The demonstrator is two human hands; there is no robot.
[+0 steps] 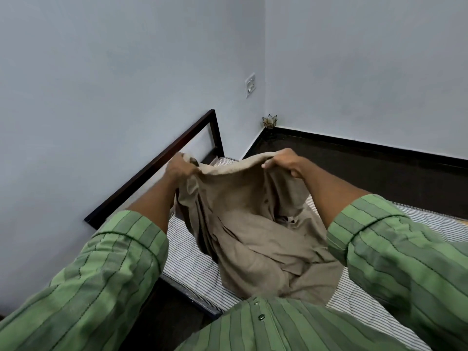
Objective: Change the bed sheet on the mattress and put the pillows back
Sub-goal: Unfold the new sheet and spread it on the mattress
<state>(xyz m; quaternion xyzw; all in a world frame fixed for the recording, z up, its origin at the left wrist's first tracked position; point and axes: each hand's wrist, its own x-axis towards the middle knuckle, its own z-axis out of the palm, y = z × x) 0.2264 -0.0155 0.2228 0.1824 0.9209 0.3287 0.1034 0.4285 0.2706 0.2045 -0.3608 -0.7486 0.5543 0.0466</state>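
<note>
A beige bed sheet (253,224) hangs bunched in front of me, its lower folds resting on the striped mattress (192,269). My left hand (178,168) grips the sheet's upper edge on the left. My right hand (283,160) holds the same edge on the right, so the edge stretches between both fists. The mattress is bare, white with thin dark stripes. No pillows are in view. Green striped sleeves cover both my forearms.
A dark bed frame rail (157,163) runs along the pale blue wall on the left. Dark floor (354,168) lies beyond the bed. A small lotus-shaped holder (269,121) sits in the room corner, below a wall switch plate (250,85).
</note>
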